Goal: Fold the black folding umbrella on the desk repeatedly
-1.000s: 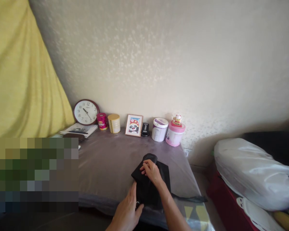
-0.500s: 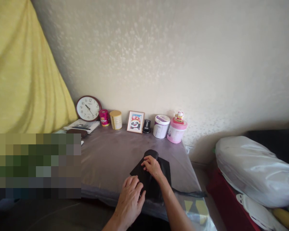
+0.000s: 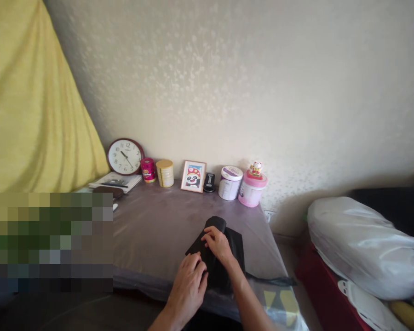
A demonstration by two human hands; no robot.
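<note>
A black folded fabric item [image 3: 236, 243] lies at the front right of the table [image 3: 152, 225], with a rounded, raised fold at its far end. A dark strap [image 3: 272, 279] runs from it toward the right edge. My left hand [image 3: 190, 281] is at its near left side, fingers bent and closed on the cloth; the fingertips are partly hidden. My right hand [image 3: 219, 246] lies over the raised fold, its fingers curled against the fabric. What kind of item it is, I cannot tell.
Along the wall stand a clock [image 3: 125, 156], a pink can [image 3: 148, 170], a yellow-lidded tub [image 3: 165, 174], a framed panda picture [image 3: 193, 176], a white tub [image 3: 231, 183] and a pink-lidded tub [image 3: 253, 191]. A stuffed white bag [image 3: 359, 243] sits beyond the table's right edge.
Both hands stay on the black fabric in nearly the same pose. The view has shifted slightly; little else differs.
</note>
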